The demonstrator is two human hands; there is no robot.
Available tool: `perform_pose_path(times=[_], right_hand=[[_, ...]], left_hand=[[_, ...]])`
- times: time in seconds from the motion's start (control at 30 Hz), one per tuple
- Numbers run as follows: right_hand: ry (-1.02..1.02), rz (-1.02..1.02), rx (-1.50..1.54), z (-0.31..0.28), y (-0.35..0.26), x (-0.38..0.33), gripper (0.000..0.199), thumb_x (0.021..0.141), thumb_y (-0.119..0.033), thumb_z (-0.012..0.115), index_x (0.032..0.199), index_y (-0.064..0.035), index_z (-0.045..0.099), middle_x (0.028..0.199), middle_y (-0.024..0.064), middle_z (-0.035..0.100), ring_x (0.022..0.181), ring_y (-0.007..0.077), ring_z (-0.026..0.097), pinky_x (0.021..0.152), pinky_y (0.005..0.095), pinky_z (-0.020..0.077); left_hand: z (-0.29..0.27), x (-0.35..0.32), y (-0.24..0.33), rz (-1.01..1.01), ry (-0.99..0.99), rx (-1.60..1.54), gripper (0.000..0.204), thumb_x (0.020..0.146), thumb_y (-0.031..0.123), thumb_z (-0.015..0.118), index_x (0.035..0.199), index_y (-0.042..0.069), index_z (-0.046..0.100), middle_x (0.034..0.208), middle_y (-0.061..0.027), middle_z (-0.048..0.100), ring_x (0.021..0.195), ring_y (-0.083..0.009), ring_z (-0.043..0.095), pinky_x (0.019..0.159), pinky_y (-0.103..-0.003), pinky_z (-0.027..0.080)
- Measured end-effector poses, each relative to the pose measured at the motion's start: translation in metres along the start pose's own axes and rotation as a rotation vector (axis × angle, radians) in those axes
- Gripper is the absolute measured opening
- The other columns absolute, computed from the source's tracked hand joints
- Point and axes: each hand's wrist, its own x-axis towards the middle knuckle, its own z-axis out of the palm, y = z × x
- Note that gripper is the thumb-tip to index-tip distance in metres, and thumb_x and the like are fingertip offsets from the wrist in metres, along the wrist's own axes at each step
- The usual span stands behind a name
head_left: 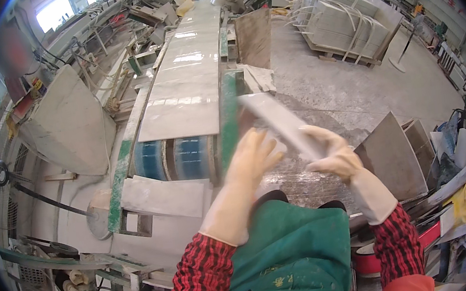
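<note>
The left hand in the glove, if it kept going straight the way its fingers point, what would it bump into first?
Probably the pale stone strip held by the right hand. The left hand points up and right toward it, fingers spread. Motion blur hides whether they already touch.

A glossy polished stone slab (186, 75) lies on the conveyor; the held stone strip (279, 122) looks matt.

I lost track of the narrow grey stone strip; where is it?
In the head view, right of centre: the stone strip is gripped by the gloved right hand, just right of the conveyor's green rail.
</note>
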Motion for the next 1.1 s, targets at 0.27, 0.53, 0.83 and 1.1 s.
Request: perform_pose_path(times=[0.27,0.53,0.83,1.1], right_hand=[[-0.308,-0.713,-0.875,0.102,-0.015,0.087,0.072,0.069,-0.029,0.083,0.133,-0.0125,0.055,0.136,0.0143,0.056,0.13,0.0344,0.049,0.11,0.0427,0.0414],[0.073,-0.39,-0.98,-0.013,0.087,0.05,0.064,0.074,-0.036,0.08,0.13,-0.0107,0.062,0.134,0.0187,0.06,0.13,0.0352,0.053,0.113,0.0432,0.0397],[0.599,0.318,-0.784,-0.203,0.194,-0.196,0.06,0.08,-0.015,0.076,0.134,0.0021,0.057,0.137,0.0193,0.058,0.132,0.0289,0.052,0.113,0.0362,0.0367],[0.849,0.618,-0.875,-0.237,0.231,-0.355,0.058,0.086,-0.017,0.074,0.138,-0.0022,0.055,0.14,0.0165,0.057,0.13,0.0311,0.053,0.111,0.0372,0.0385]], left_hand=[[-0.041,-0.059,0.097,0.414,0.594,0.005,0.031,0.101,0.003,0.04,0.132,0.005,0.042,0.129,-0.0204,0.053,0.118,-0.0361,0.059,0.099,-0.057,0.054],[-0.119,-0.042,0.137,0.473,0.825,0.043,0.041,0.097,0.004,0.044,0.137,0.006,0.039,0.133,-0.0203,0.05,0.118,-0.0385,0.057,0.096,-0.059,0.055],[-0.154,-0.02,0.135,0.438,0.839,0.05,0.04,0.096,0.002,0.04,0.135,0.004,0.039,0.132,-0.0201,0.048,0.117,-0.0373,0.057,0.097,-0.058,0.054],[-0.148,-0.011,0.134,0.444,0.869,0.049,0.036,0.096,0.003,0.042,0.132,0.002,0.04,0.131,-0.0189,0.052,0.118,-0.0355,0.058,0.098,-0.055,0.055]])
